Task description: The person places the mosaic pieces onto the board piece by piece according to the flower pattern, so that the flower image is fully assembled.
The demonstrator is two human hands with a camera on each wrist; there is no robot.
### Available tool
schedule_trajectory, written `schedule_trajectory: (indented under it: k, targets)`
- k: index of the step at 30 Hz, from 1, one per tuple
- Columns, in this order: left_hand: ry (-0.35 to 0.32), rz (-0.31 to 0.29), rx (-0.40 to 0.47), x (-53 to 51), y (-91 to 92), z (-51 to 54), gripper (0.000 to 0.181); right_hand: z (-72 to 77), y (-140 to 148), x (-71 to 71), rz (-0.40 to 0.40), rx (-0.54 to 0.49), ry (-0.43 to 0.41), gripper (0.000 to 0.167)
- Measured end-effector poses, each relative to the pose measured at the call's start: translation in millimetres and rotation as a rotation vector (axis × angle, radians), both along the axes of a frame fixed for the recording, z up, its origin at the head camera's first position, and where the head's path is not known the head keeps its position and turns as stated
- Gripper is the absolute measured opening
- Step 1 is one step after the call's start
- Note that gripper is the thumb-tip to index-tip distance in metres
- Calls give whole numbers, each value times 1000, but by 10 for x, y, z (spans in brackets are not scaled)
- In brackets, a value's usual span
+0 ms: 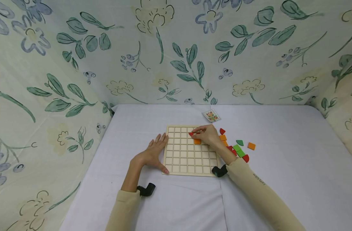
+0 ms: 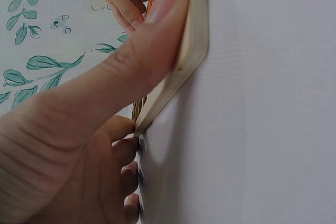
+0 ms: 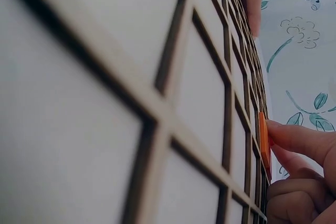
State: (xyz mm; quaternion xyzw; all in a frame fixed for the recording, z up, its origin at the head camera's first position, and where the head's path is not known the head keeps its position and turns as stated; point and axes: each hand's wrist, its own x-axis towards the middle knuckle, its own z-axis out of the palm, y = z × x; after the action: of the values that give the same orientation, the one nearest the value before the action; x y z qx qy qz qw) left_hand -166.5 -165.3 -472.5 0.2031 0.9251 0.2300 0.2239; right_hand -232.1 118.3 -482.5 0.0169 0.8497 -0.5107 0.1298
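Left side: left hand (image 1: 151, 155) lies along the left edge of the wooden grid board (image 1: 176, 154), fingers spread, thumb at the near left corner; loose and wide, not gripping any piece, looks like it steadies the board. Board sits flat on the white cloth (image 1: 187, 205), most visible cells bare.

Moving right: red piece (image 1: 191, 134) is over the far half of the board, between thumb and forefinger of the right hand (image 1: 207, 135). Grip there is a narrow pinch on that piece. Can't tell if the piece is fully down in a cell. Orange square (image 1: 197, 141) is on the board just nearer the person, by the right hand; the hand hides some cells beyond.

Step in hand, judged: setting the red piece into a cell next to the orange square. Next move calls for lining it up with the cell walls, pressing it down and letting go without nudging the orange one.

Patterned card (image 1: 212, 115) lies beyond the board, likely a reference. Far right: loose red, orange and green pieces (image 1: 240, 153) beside the board, some near the right forearm.
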Motion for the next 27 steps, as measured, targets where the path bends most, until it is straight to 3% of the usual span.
schedule_trajectory:
  k: [11,27]
  targets:
    - [5,-7,-8,-3,-6,-12,154,-34,-9,12,13,27,60,23]
    - [-3,-8,2,-2,-8,-7,154,-24,-10,19,10,3,68,25]
